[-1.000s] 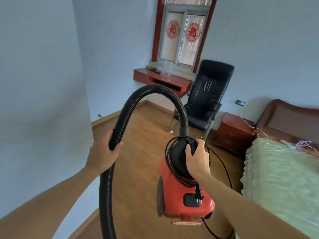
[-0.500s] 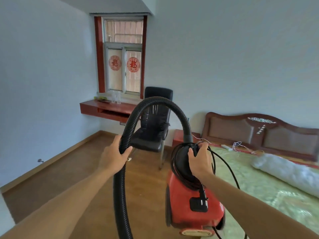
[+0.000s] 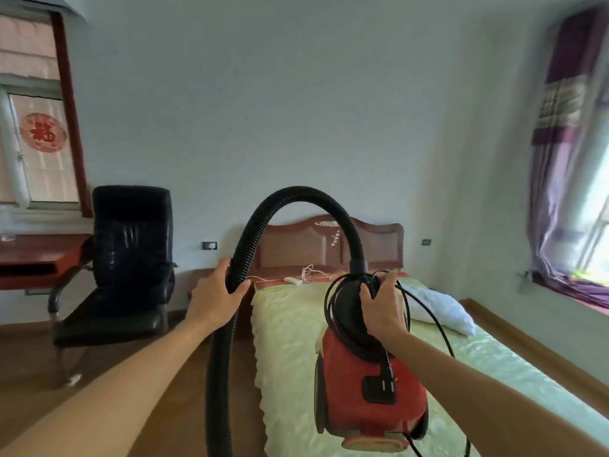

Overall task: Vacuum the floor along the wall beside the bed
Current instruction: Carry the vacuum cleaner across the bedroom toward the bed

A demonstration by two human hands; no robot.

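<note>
grip: right hand (image 3: pixel 382 308) closed on red vacuum (image 3: pixel 369 384) top, left hand (image 3: pixel 214 298) wrapped round hose (image 3: pixel 296 196) | cord (image 3: pixel 425 311) looped, unplugged | tip: set vacuum on floor (image 3: pixel 158 407) beside bed (image 3: pixel 290 341), unwind cord first

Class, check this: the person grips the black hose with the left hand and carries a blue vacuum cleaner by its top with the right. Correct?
Not quite. In the head view the vacuum cleaner is red, not blue. The left hand does grip the black hose, and the right hand carries it by its top.

Red canister vacuum (image 3: pixel 369 387) aloft over green-covered bed (image 3: pixel 290 341), black ribbed hose (image 3: pixel 296 199) arched above.
</note>
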